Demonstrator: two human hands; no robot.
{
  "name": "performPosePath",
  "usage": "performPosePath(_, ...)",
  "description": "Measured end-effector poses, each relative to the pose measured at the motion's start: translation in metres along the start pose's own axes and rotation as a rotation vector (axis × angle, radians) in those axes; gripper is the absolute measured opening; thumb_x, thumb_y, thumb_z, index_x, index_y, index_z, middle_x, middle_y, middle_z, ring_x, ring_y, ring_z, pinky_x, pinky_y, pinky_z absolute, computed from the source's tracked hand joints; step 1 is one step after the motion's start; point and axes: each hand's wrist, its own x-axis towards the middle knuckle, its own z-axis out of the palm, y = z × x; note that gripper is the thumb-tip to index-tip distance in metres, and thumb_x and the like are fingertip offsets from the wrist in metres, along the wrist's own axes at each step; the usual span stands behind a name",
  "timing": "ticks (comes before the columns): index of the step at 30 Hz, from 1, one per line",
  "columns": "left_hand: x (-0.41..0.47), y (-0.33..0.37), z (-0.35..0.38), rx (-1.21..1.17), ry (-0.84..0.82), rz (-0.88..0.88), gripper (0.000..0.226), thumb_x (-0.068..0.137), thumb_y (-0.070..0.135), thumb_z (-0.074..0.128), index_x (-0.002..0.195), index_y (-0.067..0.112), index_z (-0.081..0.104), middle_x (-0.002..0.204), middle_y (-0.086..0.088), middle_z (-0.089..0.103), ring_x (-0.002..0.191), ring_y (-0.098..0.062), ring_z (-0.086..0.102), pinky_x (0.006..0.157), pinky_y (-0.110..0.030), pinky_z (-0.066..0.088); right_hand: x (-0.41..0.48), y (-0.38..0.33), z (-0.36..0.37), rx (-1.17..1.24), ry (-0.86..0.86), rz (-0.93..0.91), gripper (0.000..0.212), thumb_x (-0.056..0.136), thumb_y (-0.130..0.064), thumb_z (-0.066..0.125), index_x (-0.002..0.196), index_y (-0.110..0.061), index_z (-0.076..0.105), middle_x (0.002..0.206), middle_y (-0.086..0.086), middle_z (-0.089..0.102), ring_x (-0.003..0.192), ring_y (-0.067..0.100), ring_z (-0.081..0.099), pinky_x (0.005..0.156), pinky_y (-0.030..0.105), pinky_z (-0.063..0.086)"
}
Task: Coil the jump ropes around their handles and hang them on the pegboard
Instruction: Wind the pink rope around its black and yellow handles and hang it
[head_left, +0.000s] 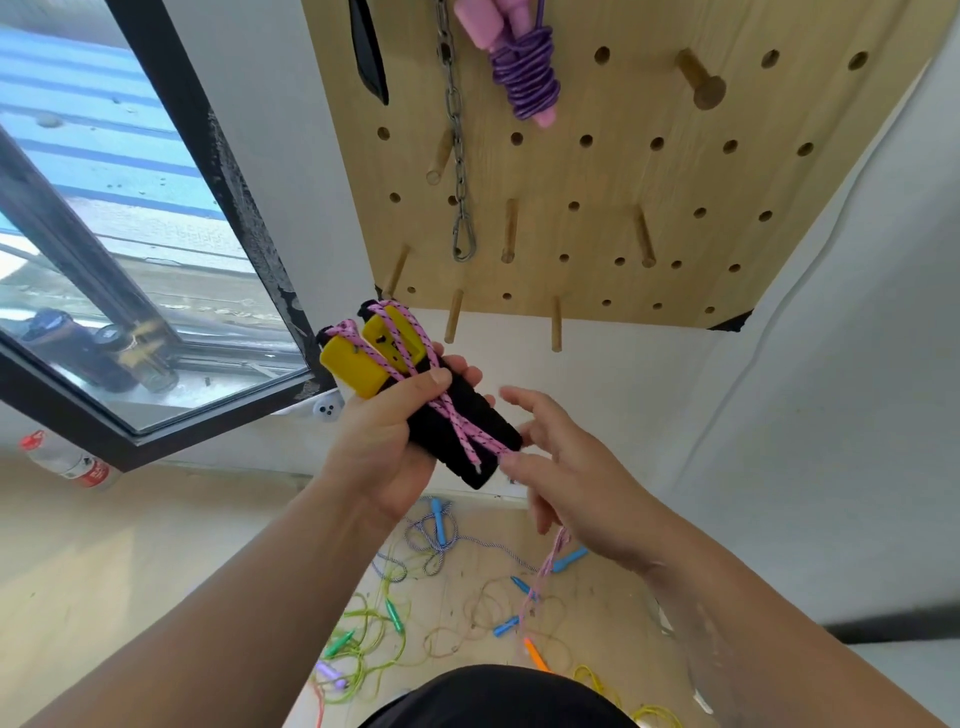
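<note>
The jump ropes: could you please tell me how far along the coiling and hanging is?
Done: one purple rope hangs coiled on the pegboard. In hand: the left hand grips yellow-and-black handles while the right hand feeds the pink rope round them. Left: finish, hang it, then the loose ropes on the floor.

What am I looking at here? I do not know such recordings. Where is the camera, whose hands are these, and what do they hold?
There is no machine: a person wears one camera on the head, looking down at their own hands. The left hand grips two yellow-and-black handles, with pink rope wound around them. The rope runs on through the right hand; its grip is hidden. Ahead is a wooden pegboard, where a coiled purple rope and a chain hang. Loose jump ropes lie on the floor below.
</note>
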Motion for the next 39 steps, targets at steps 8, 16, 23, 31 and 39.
performPosePath(8, 0.001, -0.020, 0.002, 0.003, 0.128, -0.028, 0.034, 0.083, -0.007, 0.061, 0.113, 0.007, 0.058, 0.095, -0.014, 0.071, 0.101, -0.029, 0.071, 0.091, -0.046, 0.057, 0.013, 0.007, 0.019, -0.381, 0.031, -0.124, 0.064, 0.100, -0.057, 0.043, 0.152, -0.052, 0.008, 0.131, -0.004, 0.059, 0.109, 0.016, 0.059, 0.091, 0.040, 0.052)
performPosePath(16, -0.001, -0.026, 0.007, -0.051, 0.165, -0.097, 0.039, 0.077, 0.003, 0.068, 0.115, 0.010, 0.062, 0.118, -0.017, 0.073, 0.113, -0.033, 0.069, 0.099, -0.052, 0.054, 0.008, 0.008, 0.013, -0.541, 0.038, -0.135, 0.073, 0.098, -0.063, 0.040, 0.156, -0.045, -0.002, 0.135, -0.002, 0.054, 0.112, 0.017, 0.057, 0.092, 0.035, 0.050)
performPosePath(23, -0.001, -0.031, 0.007, -0.044, 0.162, -0.160, 0.016, 0.098, 0.001, 0.053, 0.111, 0.007, 0.058, 0.119, -0.017, 0.072, 0.114, -0.034, 0.069, 0.086, -0.051, 0.057, 0.012, 0.019, 0.010, -0.423, 0.016, -0.165, 0.081, 0.093, -0.063, 0.053, 0.154, -0.052, 0.000, 0.154, -0.010, 0.041, 0.130, 0.009, 0.049, 0.104, 0.030, 0.044)
performPosePath(31, 0.005, -0.019, 0.000, 0.142, 0.122, 0.017, 0.018, 0.095, -0.007, 0.053, 0.104, 0.007, 0.060, 0.103, -0.016, 0.071, 0.111, -0.033, 0.068, 0.083, -0.043, 0.061, 0.015, 0.020, -0.011, -0.353, 0.109, -0.033, 0.047, 0.103, -0.045, 0.043, 0.148, -0.045, 0.031, 0.103, -0.017, 0.057, 0.082, 0.000, 0.055, 0.078, 0.024, 0.042)
performPosePath(39, -0.009, -0.029, 0.015, 0.254, 0.122, 0.020, 0.023, 0.095, -0.007, 0.056, 0.110, 0.007, 0.066, 0.119, -0.008, 0.074, 0.116, -0.023, 0.068, 0.094, -0.042, 0.057, 0.019, 0.002, 0.008, -0.470, 0.126, -0.133, 0.090, 0.069, -0.063, 0.063, 0.148, -0.043, 0.024, 0.115, -0.013, 0.057, 0.093, 0.006, 0.061, 0.074, 0.031, 0.054)
